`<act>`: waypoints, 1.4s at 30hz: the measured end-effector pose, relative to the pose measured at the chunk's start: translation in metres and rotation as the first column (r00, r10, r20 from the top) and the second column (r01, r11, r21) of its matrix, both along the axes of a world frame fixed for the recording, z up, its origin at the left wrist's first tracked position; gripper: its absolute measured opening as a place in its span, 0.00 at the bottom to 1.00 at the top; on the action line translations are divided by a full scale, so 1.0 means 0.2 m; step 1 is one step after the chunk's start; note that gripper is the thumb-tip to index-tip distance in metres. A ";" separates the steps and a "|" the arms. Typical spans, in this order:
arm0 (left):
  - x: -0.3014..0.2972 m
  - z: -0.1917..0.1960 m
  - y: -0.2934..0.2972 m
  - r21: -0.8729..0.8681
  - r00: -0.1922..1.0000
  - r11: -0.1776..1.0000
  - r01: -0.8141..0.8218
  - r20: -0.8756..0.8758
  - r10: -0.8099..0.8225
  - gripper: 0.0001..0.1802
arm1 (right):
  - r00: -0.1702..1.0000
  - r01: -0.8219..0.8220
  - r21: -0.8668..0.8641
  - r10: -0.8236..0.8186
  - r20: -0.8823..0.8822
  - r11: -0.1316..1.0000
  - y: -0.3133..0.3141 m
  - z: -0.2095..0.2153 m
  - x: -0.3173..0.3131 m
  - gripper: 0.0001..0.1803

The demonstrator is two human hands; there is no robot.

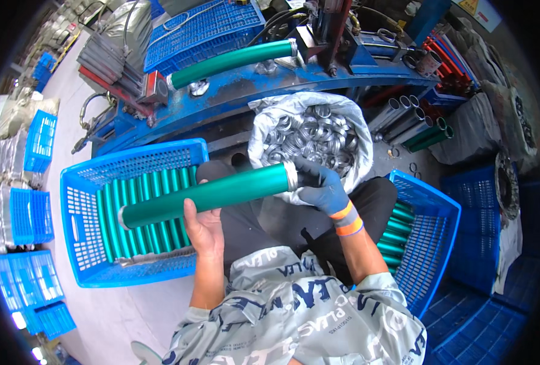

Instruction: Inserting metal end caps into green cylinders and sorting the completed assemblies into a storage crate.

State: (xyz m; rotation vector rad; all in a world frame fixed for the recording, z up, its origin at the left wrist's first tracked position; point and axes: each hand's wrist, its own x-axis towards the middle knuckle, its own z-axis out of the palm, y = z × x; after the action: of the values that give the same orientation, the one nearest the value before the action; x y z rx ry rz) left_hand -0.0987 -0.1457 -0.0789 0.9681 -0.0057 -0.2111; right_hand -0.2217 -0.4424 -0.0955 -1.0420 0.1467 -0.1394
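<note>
A long green metal tube (233, 191) lies slantwise above my lap, its right end higher than its left. My bare left hand (205, 230) holds it from below near the left end, thumb on the near side and fingers partly hidden behind. At the right end is a silver metal ring (291, 176). My right hand (323, 187), in a dark glove with an orange cuff, has its fingers closed on that ring; the fingertips are partly hidden. Just beyond, a white sack (362, 143) stands full of loose metal rings (309, 139).
Another green tube (233, 64) sits across the blue machine bench (221, 100) between two clamping ends. Blue crates of green tubes flank me, one left (69, 201), one right (443, 243). Silver and green tubes (404, 115) stand beyond the sack. Loose rings (413, 168) lie on the floor.
</note>
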 end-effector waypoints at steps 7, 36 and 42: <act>0.20 0.04 0.03 -0.256 0.971 0.966 -0.046 -0.237 -0.017 0.39 | 0.982 0.159 -0.548 -0.187 0.005 0.821 -0.35 0.03 0.60 0.36; 1.69 -0.08 -1.35 -0.207 0.983 0.977 0.053 -0.164 -0.088 0.33 | 0.740 0.661 -0.254 -0.560 0.371 0.706 -0.56 0.73 0.08 0.41; 1.84 -0.27 -1.52 -0.145 0.951 0.989 -0.010 -0.306 -0.035 0.34 | 0.705 0.700 -0.397 -0.662 0.255 0.593 -0.47 0.45 -0.49 0.63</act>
State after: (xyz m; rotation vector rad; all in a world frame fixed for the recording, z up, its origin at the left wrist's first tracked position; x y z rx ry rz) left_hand 0.2688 -0.4490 -0.1329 0.7822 0.2567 -0.3672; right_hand -0.3200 -0.5369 -0.0053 -1.4231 0.4623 -0.9756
